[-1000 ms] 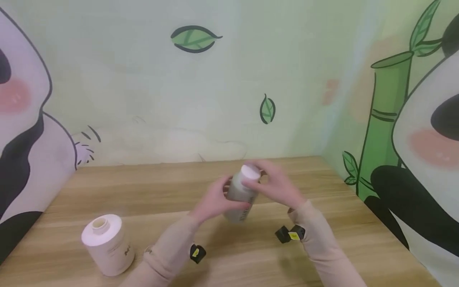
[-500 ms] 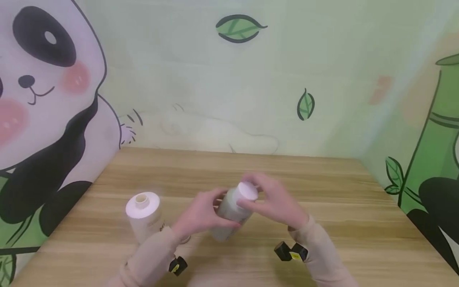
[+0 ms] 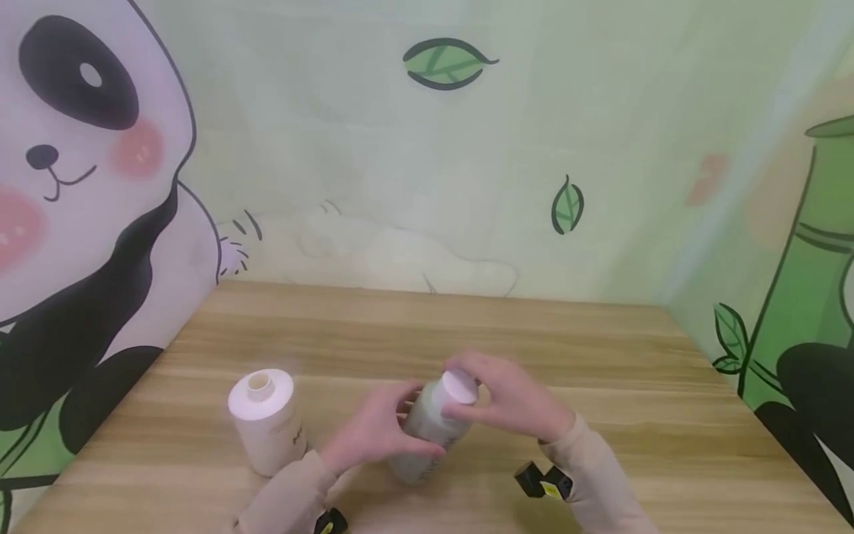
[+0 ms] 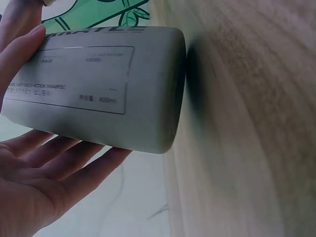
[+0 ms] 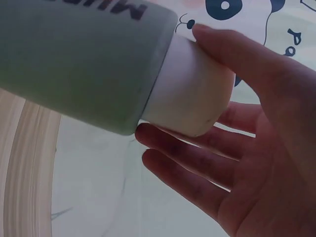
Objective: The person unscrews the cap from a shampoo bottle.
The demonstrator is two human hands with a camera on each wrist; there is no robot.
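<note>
Two pale sleeves (image 3: 603, 475) reach in from the near edge, with a black block (image 3: 331, 521) bearing a yellow mark by each of them. My left hand (image 3: 376, 426) is closed round the body of the green bottle (image 3: 410, 467), thumb on the near side and fingers round the far side. I hold that bottle tilted in front of me, low over the table (image 3: 567, 341), its top leaning to my right; whether its base touches the wood I cannot tell. A framed label (image 4: 84, 79) faces my left wrist, the word SHAMPOO legible among blurred small print. My right hand (image 3: 510, 397) grips the cap (image 3: 460, 387), thumb on one side and fingers on the other; the cap sits on the bottle's neck end. To my left, just beyond that sleeve, the white bottle (image 3: 267, 434) stands upright with an open neck, dark lettering on its side. Past the wooden top comes the wall (image 3: 333, 148), painted with a panda (image 3: 167, 230) at left, two leaves (image 3: 445, 64) and green bamboo (image 3: 794, 289) at right.
</note>
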